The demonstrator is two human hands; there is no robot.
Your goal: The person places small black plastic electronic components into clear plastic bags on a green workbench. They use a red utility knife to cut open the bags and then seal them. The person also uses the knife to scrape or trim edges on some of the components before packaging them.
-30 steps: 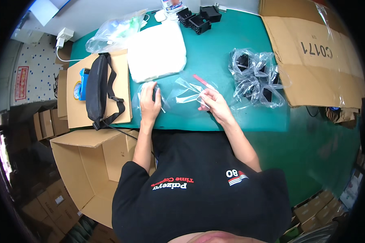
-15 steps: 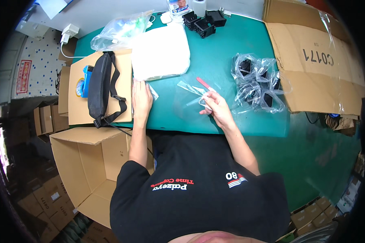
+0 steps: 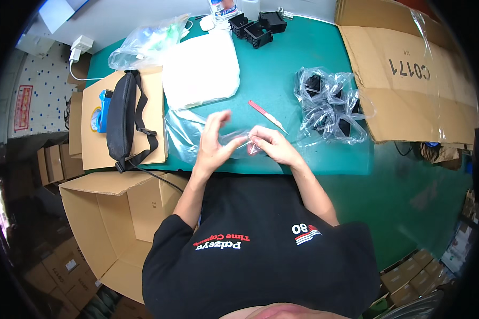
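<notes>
A clear plastic bag (image 3: 184,132) lies spread on the green table to the left of my hands and runs across to my right hand. My right hand (image 3: 275,147) is closed, its thumb and fingers pinching the bag's crumpled edge. Beside it, my left hand (image 3: 212,151) is raised over the bag with thumb and fingers apart, the fingertips blurred. Its thumb reaches close to the right fingertips; whether it touches the plastic I cannot tell. Just beyond my right hand lies a slim red-handled tool (image 3: 265,114) with a pale, pointed tip.
Black plastic parts in clear bags (image 3: 332,106) lie to the right, near a large carton (image 3: 404,80). A white package (image 3: 199,69) and loose black parts (image 3: 258,29) sit farther back. At left, a black waist bag (image 3: 123,119) rests on cardboard above an open box (image 3: 112,228).
My left hand has left the white package's near edge and moved right, toward my right hand. The red-handled tool, formerly at my right hand, now lies on the table. The clear bag is spread farther left.
</notes>
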